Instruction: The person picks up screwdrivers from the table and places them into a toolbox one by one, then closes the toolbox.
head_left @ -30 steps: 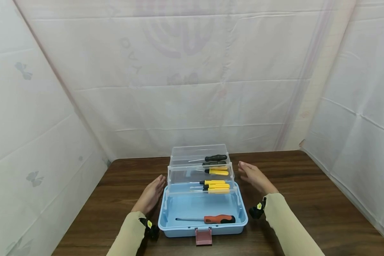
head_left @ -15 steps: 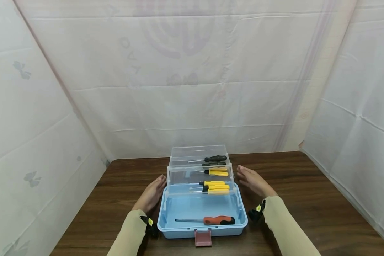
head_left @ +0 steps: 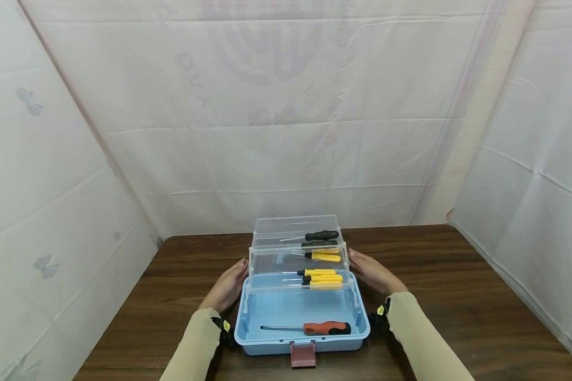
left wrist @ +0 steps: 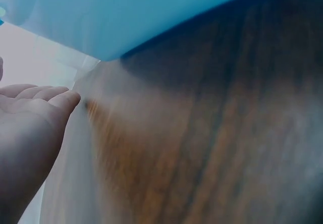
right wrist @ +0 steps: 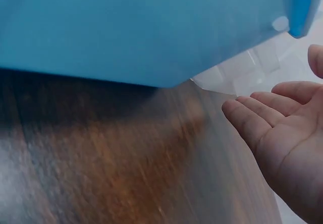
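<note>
A light blue toolbox (head_left: 295, 307) stands unlatched on the table, its clear tiered trays (head_left: 276, 259) folded up and back. In its base lies a screwdriver (head_left: 326, 328) with an orange and black handle. Several yellow-handled screwdrivers (head_left: 323, 271) and dark-handled screwdrivers (head_left: 321, 235) lie in the trays. My left hand (head_left: 226, 286) is beside the box's left side, fingers straight; my right hand (head_left: 374, 271) is at its right side, fingertips close by the tray edge. In the right wrist view that hand (right wrist: 287, 128) shows extended fingers near the blue wall. Whether either hand touches the box cannot be told.
The dark wooden table (head_left: 438, 286) extends to both sides of the box. A pink latch (head_left: 303, 354) hangs at the box's front. White sheeting (head_left: 286, 159) hangs behind and on both sides.
My right hand has moved left, closing in on the box's right side. The left hand has shifted very slightly toward the box. Box and screwdrivers stay in place.
</note>
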### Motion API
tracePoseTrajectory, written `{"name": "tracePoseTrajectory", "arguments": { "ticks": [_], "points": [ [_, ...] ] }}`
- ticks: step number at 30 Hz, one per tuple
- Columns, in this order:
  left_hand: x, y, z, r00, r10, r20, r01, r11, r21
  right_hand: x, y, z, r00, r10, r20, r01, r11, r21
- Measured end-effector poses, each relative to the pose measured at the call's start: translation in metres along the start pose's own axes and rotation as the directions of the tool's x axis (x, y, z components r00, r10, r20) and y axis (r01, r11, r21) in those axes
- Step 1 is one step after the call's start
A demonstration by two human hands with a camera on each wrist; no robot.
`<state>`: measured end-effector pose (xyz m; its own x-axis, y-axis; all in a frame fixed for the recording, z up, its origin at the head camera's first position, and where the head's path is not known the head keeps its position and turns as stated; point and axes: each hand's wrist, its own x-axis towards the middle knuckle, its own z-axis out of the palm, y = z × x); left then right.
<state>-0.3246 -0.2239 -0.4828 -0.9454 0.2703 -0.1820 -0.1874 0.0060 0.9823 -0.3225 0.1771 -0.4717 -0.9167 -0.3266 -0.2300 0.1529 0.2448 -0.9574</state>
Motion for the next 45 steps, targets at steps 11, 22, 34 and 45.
{"name": "tracePoseTrajectory", "arguments": {
  "ticks": [11, 22, 34, 45],
  "points": [
    [0.0003, 0.0004, 0.0052, 1.0, -0.002, 0.01, 0.002, 0.999, 0.048, 0.0011, 0.0014, 0.0085, 1.0, 0.007, -0.004, -0.006, 1.0, 0.015],
    [-0.0006, -0.0004, 0.0092, 0.998, 0.023, 0.061, -0.024, 1.0, 0.019, -0.0009, 0.005, 0.0066, 1.0, -0.002, 0.016, 0.001, 0.999, 0.048],
    [0.001, 0.0003, 0.0101, 0.995, 0.032, 0.096, -0.032, 0.999, 0.0, -0.004, 0.0062, 0.0064, 0.999, -0.034, 0.02, 0.033, 0.999, 0.044],
    [-0.0015, 0.0005, 0.0076, 0.997, 0.026, 0.072, -0.03, 0.998, 0.057, -0.0049, 0.0033, 0.0081, 0.999, -0.032, 0.026, 0.032, 0.999, 0.028]
  ]
}}
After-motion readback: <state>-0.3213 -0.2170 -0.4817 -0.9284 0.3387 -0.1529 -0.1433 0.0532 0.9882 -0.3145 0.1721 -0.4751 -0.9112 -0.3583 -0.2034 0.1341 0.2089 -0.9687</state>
